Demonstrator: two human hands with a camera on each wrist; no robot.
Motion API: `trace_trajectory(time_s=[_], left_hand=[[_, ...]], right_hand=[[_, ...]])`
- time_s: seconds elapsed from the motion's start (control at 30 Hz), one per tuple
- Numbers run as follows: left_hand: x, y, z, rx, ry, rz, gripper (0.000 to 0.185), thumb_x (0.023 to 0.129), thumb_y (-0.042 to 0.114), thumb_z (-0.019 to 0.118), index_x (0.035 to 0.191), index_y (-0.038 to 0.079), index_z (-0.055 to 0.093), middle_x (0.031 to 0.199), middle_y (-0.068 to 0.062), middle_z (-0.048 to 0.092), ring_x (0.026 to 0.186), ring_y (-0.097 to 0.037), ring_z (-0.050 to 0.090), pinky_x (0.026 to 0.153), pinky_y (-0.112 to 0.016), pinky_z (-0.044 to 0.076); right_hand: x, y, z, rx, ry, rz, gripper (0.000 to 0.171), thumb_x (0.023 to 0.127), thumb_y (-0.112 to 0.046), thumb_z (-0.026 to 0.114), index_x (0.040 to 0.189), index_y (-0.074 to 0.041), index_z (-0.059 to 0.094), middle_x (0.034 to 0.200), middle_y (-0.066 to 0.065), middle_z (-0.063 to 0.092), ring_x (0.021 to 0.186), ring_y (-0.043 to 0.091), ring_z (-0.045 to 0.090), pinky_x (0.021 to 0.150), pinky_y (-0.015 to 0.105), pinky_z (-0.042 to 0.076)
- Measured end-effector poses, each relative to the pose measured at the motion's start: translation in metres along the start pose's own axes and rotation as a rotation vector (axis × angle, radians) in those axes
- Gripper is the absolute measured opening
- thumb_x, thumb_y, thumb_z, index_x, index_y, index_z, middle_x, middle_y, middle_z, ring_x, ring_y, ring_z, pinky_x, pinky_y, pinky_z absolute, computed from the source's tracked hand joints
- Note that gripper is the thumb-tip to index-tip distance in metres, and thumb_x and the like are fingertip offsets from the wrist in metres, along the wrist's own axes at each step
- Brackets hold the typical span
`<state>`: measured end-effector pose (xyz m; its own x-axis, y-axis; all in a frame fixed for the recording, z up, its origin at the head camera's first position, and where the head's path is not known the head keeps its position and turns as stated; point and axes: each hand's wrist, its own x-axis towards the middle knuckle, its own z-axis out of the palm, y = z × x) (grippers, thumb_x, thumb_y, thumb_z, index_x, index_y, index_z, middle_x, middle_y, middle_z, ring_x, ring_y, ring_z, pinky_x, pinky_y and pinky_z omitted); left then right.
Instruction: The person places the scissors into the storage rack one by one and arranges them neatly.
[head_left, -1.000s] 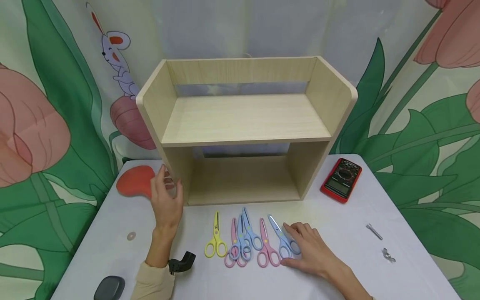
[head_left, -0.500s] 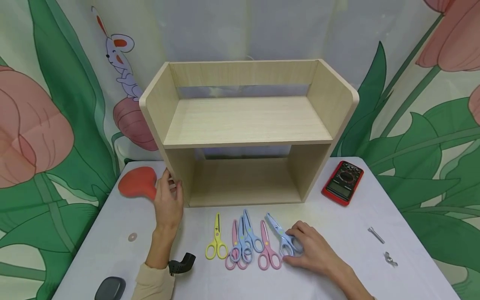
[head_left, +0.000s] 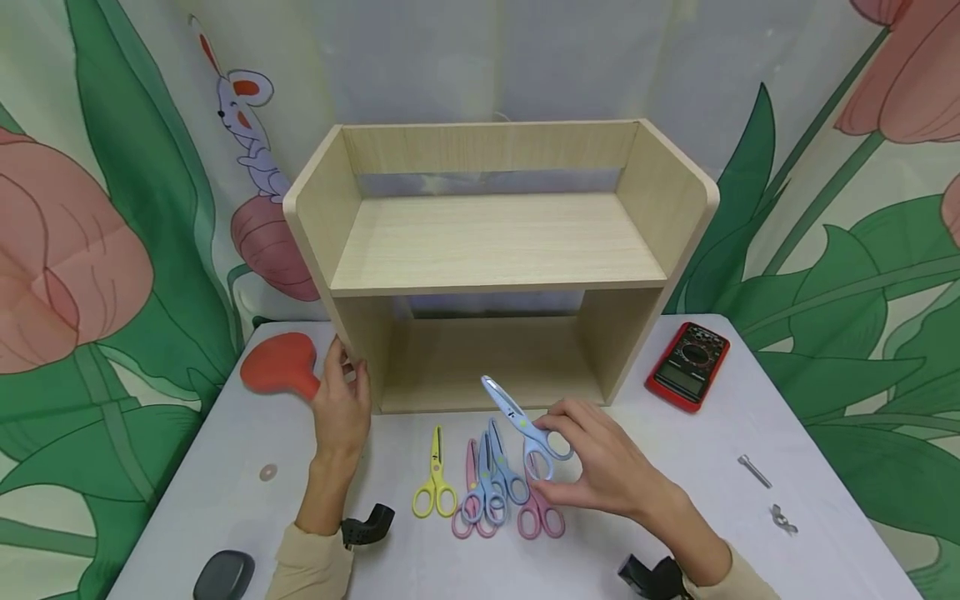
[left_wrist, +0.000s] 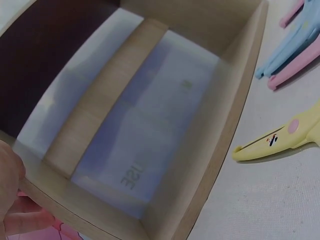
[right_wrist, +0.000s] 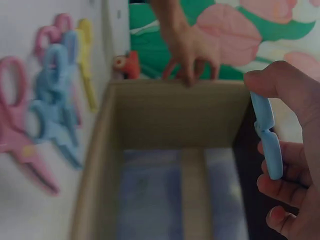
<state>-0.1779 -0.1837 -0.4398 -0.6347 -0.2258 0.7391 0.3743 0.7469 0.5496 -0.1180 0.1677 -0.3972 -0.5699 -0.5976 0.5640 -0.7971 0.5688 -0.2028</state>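
In the head view my right hand (head_left: 600, 462) pinches a pair of light blue scissors (head_left: 512, 408) by the finger loops, raised, blades pointing up and left toward the shelf. The right wrist view shows these blue scissors (right_wrist: 267, 135) edge-on between thumb and fingers. My left hand (head_left: 341, 412) holds the front edge of the left side panel of a two-tier wooden shelf (head_left: 495, 242), thumb at the edge. Below the shelf lie yellow scissors (head_left: 435, 482), two more blue scissors (head_left: 491, 479) overlapping pink ones, and pink scissors (head_left: 531, 521) partly hidden by the held pair.
A red rounded thing with a narrow neck (head_left: 279, 365) lies left of the shelf; a red-and-black multimeter (head_left: 687, 367) lies right. Farther right are a small metal bolt (head_left: 754, 472) and a wing nut (head_left: 783, 520). Front left are a small disc (head_left: 267, 472) and a dark rounded object (head_left: 223, 575).
My right hand has taken hold of the rightmost blue scissors, lifted them off the table and moved them left, over the pink pair. The left hand stays at the shelf's side panel.
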Motion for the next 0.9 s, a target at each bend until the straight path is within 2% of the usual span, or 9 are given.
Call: trace_trajectory(time_s=[0.17,0.3,0.4,0.57,0.67,0.77,0.9], left_hand=[[-0.001,-0.001,0.001,-0.001,-0.012,0.003,0.056,0.092,-0.003,0.066,0.144,-0.002,0.043,0.118,-0.028,0.065,0.094,-0.040,0.071,0.071,-0.050,0.063],[-0.001,-0.001,0.000,0.013,-0.014,0.007,0.056,0.093,-0.003,0.066,0.144,-0.002,0.043,0.119,-0.027,0.066,0.094,-0.040,0.071,0.071,-0.049,0.063],[0.000,-0.001,-0.001,0.009,-0.007,0.010,0.056,0.093,-0.003,0.065,0.144,-0.001,0.043,0.120,-0.027,0.066,0.095,-0.040,0.071,0.070,-0.050,0.063],[0.001,-0.001,-0.001,0.002,-0.009,0.017,0.057,0.093,-0.004,0.065,0.145,0.000,0.042,0.120,-0.027,0.066,0.096,-0.040,0.071,0.070,-0.052,0.063],[0.001,-0.001,0.000,0.013,-0.006,0.033,0.056,0.093,-0.003,0.066,0.144,-0.001,0.042,0.117,-0.027,0.066,0.095,-0.040,0.071,0.070,-0.051,0.064],[0.002,-0.001,-0.001,0.031,-0.006,0.044,0.056,0.094,-0.001,0.066,0.144,-0.002,0.042,0.117,-0.027,0.066,0.095,-0.040,0.071,0.070,-0.049,0.064],[0.001,-0.001,-0.002,0.039,-0.016,0.032,0.055,0.094,0.001,0.066,0.144,-0.002,0.042,0.118,-0.027,0.065,0.095,-0.039,0.071,0.072,-0.049,0.064]], right_hand=[[0.038,-0.011,-0.015,-0.015,0.036,-0.098,0.064,0.069,-0.049,0.087,0.114,-0.009,0.068,0.108,0.000,0.061,0.097,0.012,0.054,0.079,0.030,0.053],[0.074,-0.021,-0.019,-0.013,0.131,-0.175,0.065,0.065,-0.047,0.089,0.110,-0.005,0.069,0.103,0.002,0.062,0.092,0.015,0.055,0.075,0.030,0.051],[0.105,-0.028,-0.021,-0.003,0.199,-0.193,0.063,0.064,-0.043,0.090,0.108,-0.003,0.069,0.099,0.004,0.062,0.088,0.017,0.055,0.072,0.030,0.050],[0.151,-0.037,-0.020,-0.002,0.264,-0.120,0.058,0.068,-0.043,0.086,0.106,-0.001,0.069,0.095,0.007,0.059,0.084,0.018,0.055,0.070,0.030,0.049],[0.176,-0.039,-0.018,-0.026,0.259,-0.045,0.059,0.069,-0.046,0.084,0.105,-0.001,0.071,0.094,0.007,0.059,0.083,0.020,0.054,0.070,0.031,0.048],[0.202,-0.040,-0.014,-0.038,0.194,0.060,0.059,0.071,-0.051,0.081,0.104,-0.003,0.072,0.095,0.006,0.060,0.084,0.020,0.053,0.071,0.032,0.047],[0.232,-0.041,-0.006,-0.025,0.066,0.210,0.058,0.074,-0.055,0.076,0.105,-0.006,0.073,0.098,0.005,0.062,0.087,0.020,0.053,0.073,0.032,0.048]])
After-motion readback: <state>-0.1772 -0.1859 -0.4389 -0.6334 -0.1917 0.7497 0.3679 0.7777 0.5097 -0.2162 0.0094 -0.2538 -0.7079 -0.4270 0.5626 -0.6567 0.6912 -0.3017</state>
